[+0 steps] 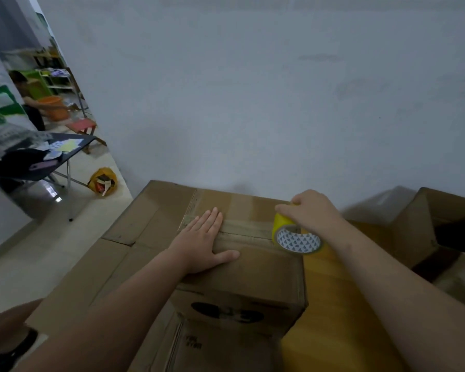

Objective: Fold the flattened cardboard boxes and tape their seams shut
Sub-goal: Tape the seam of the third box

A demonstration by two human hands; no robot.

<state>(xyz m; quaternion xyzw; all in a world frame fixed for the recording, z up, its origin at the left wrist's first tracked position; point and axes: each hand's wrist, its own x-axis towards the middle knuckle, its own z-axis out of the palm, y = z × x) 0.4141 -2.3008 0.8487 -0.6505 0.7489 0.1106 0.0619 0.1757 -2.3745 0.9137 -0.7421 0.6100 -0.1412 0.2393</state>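
A folded brown cardboard box [255, 267] stands in front of me, its top flaps closed along a centre seam. My left hand [204, 242] lies flat on the top with straight fingers, pressing a strip of tape over the seam. My right hand [312, 210] grips a yellow tape roll [297, 236] at the box's right edge, where the strip runs from the roll leftward along the seam. The roll's white core carries a triangle pattern.
Flattened cardboard [113, 253] lies under and left of the box. Another open brown box [440, 226] stands at the right against the grey wall. A yellow-orange surface [333, 304] shows right of the box. A dark folding table [38, 157] and a yellow bag [102, 181] sit at far left.
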